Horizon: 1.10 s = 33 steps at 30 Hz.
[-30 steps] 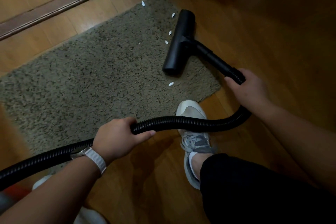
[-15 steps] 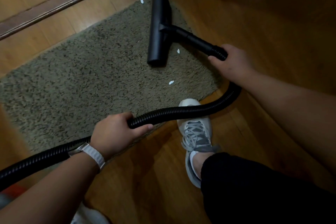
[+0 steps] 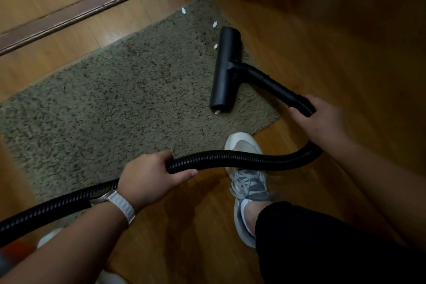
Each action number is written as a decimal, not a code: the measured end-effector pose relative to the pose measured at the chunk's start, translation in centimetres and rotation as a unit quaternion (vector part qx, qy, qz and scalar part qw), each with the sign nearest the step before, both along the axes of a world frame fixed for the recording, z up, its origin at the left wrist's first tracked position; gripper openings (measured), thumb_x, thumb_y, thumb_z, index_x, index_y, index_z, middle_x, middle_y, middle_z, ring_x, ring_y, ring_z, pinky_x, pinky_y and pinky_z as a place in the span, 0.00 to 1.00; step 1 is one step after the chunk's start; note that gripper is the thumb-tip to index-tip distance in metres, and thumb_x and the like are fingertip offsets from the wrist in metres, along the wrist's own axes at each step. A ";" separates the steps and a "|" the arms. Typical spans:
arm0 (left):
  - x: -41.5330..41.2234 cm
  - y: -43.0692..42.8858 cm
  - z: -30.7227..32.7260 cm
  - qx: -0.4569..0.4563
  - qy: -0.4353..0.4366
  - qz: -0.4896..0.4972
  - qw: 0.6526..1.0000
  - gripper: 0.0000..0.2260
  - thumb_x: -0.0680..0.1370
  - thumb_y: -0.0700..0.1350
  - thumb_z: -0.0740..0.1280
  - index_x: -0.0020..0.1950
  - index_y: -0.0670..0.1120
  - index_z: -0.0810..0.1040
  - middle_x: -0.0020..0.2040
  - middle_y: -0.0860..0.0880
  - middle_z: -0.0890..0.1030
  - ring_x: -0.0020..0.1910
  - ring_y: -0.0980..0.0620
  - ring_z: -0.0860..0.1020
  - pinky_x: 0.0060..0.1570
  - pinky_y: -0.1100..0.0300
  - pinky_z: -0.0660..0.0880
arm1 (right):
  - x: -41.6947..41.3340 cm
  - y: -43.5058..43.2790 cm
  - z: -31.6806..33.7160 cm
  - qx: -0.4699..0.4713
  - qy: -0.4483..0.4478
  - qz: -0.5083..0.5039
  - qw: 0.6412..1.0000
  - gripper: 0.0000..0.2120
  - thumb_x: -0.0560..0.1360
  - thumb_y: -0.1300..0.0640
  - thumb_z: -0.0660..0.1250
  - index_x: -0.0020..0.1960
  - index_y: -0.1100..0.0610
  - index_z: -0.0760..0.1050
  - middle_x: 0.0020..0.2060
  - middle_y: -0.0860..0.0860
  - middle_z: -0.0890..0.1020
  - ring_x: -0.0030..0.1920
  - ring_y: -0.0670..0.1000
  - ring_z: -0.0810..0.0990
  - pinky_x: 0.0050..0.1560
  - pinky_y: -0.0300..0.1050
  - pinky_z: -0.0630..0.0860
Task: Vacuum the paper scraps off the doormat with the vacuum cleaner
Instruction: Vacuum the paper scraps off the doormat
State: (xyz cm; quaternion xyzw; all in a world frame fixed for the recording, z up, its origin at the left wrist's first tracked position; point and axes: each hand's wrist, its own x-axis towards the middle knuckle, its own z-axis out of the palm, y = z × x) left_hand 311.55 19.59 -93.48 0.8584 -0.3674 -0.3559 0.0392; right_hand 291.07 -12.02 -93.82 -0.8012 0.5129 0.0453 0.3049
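Gripping the ribbed cuff of the black tube, the right hand [image 3: 322, 120] holds the vacuum's floor nozzle [image 3: 224, 69] flat on the right end of the shaggy doormat [image 3: 115, 99], while the left hand [image 3: 147, 177] is curled round the corrugated hose [image 3: 242, 159] nearer the body. Three paper scraps [image 3: 214, 24] lie on the mat's far right corner, one just beside the nozzle's left edge, and a fourth scrap [image 3: 216, 112] peeks out at its near end. A grey sneaker [image 3: 249, 182] stands at the mat's near edge.
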 end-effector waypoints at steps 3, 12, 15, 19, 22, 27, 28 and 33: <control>0.0 0.1 -0.1 0.004 -0.001 0.000 1.000 0.31 0.63 0.79 0.53 0.42 0.54 0.74 0.33 0.54 0.78 0.32 0.58 0.76 0.32 0.59 0.75 | 1.8 -0.6 -0.2 -0.018 -0.009 0.005 1.000 0.14 0.77 0.44 0.67 0.60 0.47 0.78 0.39 0.42 0.77 0.43 0.52 0.80 0.47 0.54 0.80; 0.9 -0.6 0.1 0.017 -0.003 0.037 0.999 0.32 0.64 0.79 0.54 0.41 0.52 0.76 0.31 0.52 0.78 0.30 0.57 0.77 0.27 0.59 0.72 | 8.0 -3.8 -0.9 -0.040 0.010 0.034 0.999 0.19 0.77 0.41 0.65 0.63 0.49 0.76 0.49 0.51 0.80 0.49 0.55 0.80 0.50 0.55 0.79; 2.7 -1.4 0.4 0.011 -0.024 0.045 0.999 0.28 0.66 0.76 0.57 0.41 0.52 0.75 0.30 0.52 0.78 0.29 0.56 0.77 0.25 0.61 0.68 | 9.5 -4.5 -1.0 -0.037 0.012 0.055 0.998 0.19 0.77 0.41 0.65 0.64 0.50 0.76 0.49 0.51 0.80 0.48 0.54 0.79 0.49 0.53 0.79; 5.9 -2.1 0.7 -0.027 -0.068 0.063 0.995 0.28 0.67 0.75 0.59 0.37 0.51 0.75 0.28 0.52 0.77 0.27 0.54 0.76 0.25 0.61 0.66 | 11.6 -5.0 -1.3 -0.035 0.006 0.077 0.996 0.17 0.78 0.42 0.66 0.62 0.49 0.76 0.47 0.50 0.80 0.47 0.53 0.79 0.46 0.48 0.77; 7.0 -2.1 0.6 -0.047 -0.090 0.068 0.993 0.28 0.66 0.76 0.57 0.35 0.50 0.73 0.26 0.52 0.75 0.26 0.53 0.75 0.24 0.61 0.64 | 13.6 -5.1 -1.4 -0.039 0.012 0.104 0.994 0.18 0.78 0.42 0.65 0.62 0.50 0.75 0.47 0.51 0.79 0.45 0.52 0.78 0.40 0.45 0.73; 7.4 -1.9 0.4 -0.064 -0.105 0.086 0.989 0.29 0.67 0.76 0.56 0.35 0.50 0.74 0.26 0.52 0.75 0.25 0.54 0.75 0.24 0.61 0.65 | 17.4 -5.7 -0.6 -0.052 0.024 0.168 0.984 0.18 0.78 0.42 0.65 0.62 0.50 0.75 0.48 0.51 0.79 0.45 0.52 0.77 0.34 0.43 0.67; 7.4 -1.8 0.3 -0.066 -0.104 0.090 0.988 0.29 0.67 0.76 0.56 0.35 0.50 0.74 0.26 0.52 0.75 0.25 0.54 0.74 0.24 0.61 0.65 | 18.2 -5.7 -0.4 -0.057 0.028 0.182 0.981 0.18 0.78 0.42 0.65 0.62 0.51 0.75 0.47 0.51 0.78 0.44 0.52 0.76 0.34 0.43 0.66; 7.5 -1.7 0.7 -0.066 -0.090 0.106 0.988 0.28 0.67 0.76 0.57 0.37 0.51 0.74 0.28 0.52 0.76 0.27 0.54 0.75 0.24 0.61 0.66 | 21.3 -5.6 0.6 -0.093 0.040 0.194 0.976 0.18 0.78 0.42 0.64 0.63 0.51 0.75 0.48 0.51 0.78 0.45 0.53 0.77 0.37 0.45 0.70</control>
